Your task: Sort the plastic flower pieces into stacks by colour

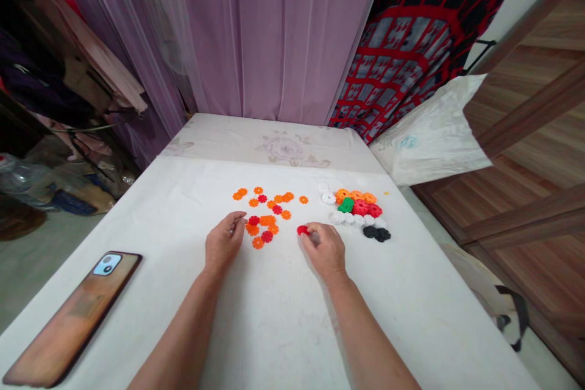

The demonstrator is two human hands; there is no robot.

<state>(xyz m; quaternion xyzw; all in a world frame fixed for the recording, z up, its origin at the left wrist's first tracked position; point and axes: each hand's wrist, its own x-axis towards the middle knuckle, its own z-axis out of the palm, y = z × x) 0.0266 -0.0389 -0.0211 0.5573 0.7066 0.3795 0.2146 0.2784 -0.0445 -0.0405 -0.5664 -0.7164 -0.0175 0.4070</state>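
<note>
Loose orange discs (258,243) and a few red discs (267,236), all with notched edges, lie scattered on the white table (274,317). My left hand (225,241) rests at the left side of this scatter, its fingertips curled together near a red disc (254,220); whether anything is between them is hidden. Between the thumb and fingers of my right hand (324,248) is a red piece (302,230), held low over the table. Right of it are grouped pieces: orange (342,196), green (346,205), red (360,207), white (338,217) and black (377,233).
A phone (77,317) lies at the table's left edge. A white plastic bag (429,134) hangs by the right back corner. Purple curtains (283,30) stand behind the table, with clothes (68,42) at the left.
</note>
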